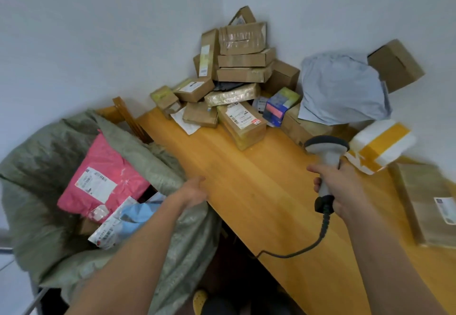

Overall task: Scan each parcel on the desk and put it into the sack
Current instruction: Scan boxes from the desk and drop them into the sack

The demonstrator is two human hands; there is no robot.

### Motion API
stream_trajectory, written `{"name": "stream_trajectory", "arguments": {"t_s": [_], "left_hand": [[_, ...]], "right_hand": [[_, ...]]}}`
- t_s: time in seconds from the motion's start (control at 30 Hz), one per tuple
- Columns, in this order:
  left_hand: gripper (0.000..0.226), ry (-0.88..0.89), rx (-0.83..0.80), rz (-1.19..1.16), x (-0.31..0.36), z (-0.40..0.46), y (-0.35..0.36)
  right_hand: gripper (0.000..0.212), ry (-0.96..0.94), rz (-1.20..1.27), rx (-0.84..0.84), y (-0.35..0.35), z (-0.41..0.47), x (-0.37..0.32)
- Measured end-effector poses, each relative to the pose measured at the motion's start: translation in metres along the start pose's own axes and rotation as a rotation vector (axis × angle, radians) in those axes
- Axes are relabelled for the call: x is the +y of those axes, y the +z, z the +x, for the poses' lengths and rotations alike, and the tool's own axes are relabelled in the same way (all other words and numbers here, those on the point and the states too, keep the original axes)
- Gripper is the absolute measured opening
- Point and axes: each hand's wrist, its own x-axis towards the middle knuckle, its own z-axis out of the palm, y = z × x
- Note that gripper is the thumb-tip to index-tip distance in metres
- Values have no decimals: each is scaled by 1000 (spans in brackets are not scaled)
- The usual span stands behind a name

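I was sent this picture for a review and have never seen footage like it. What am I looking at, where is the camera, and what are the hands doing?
There is no machine here: the camera sits on a person's head, looking down at their own arms. The right hand grips a corded barcode scanner. The left hand is open and holds nothing, at the wooden desk's edge above a green sack. In the sack lie a pink mailer and other bags. Cardboard parcels are piled in the desk's far corner.

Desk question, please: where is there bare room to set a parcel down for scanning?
The desk is bare in its middle, between the left hand, the right hand gripping the scanner, and the labelled box. The far corner is crowded with stacked boxes and a grey mailer.
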Motion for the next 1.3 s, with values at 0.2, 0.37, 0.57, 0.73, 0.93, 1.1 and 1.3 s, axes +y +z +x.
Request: {"name": "stream_trajectory", "arguments": {"t_s": [0.2,0.37,0.57,0.73,0.93,1.1,1.3], "left_hand": [[47,-241,288,317,3,-9,11],[58,-455,345,539,21,1,-3],[42,-67,454,556,63,47,-9],[72,379,328,438,104,109,-6],[84,401,219,507,129,175,-3],[55,566,247,525,121,159,5],[37,539,197,407,106,133,13]], "right_hand": [[36,5,-9,-105,2,29,-20],[35,-16,-28,-221,29,41,-30],[22,-33,-68,-249,49,59,-44],[17,-68,-76,-182,65,76,-57],[19,-57,-124,-143,84,107,-61],[18,-40,-152,-84,83,126,-47],[19,7,-147,-6,88,138,-26]]}}
